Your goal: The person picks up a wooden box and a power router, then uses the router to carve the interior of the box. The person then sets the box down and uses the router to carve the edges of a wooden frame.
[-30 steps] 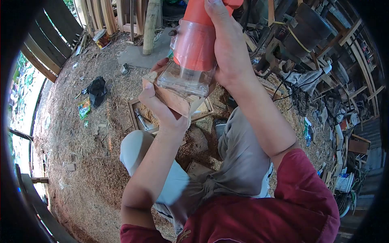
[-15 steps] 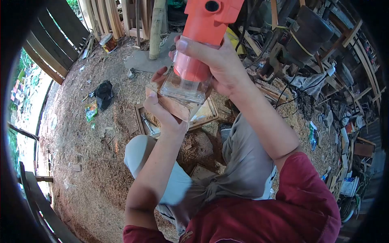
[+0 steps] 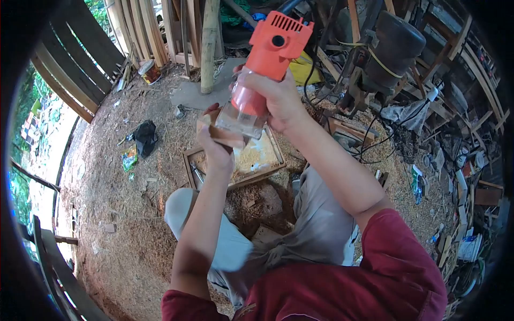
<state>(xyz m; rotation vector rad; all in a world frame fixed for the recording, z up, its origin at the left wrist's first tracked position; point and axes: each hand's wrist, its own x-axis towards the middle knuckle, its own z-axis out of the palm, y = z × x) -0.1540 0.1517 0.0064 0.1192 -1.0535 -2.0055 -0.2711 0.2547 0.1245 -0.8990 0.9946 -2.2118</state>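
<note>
My right hand (image 3: 274, 99) is wrapped round an orange trim router (image 3: 269, 56) with a clear plastic base (image 3: 238, 122). Its vented top end tilts up and away from me. In my left hand (image 3: 216, 150) is a small wooden block (image 3: 227, 137), gripped between thumb and fingers. The router's base rests on or very close to the block; exact contact cannot be made out. The bit is hidden from view.
Below my hands lies a shallow wooden tray (image 3: 257, 176) with sawdust and a metal wrench (image 3: 197, 172). A bamboo post (image 3: 208, 53) stands ahead. Black cords (image 3: 369, 160) and a dark machine (image 3: 399, 43) are at right. A black plastic bag (image 3: 144, 136) lies left.
The router and the wooden block have come a little lower and nearer in the view, showing more of the router's top. Both hands keep their hold.
</note>
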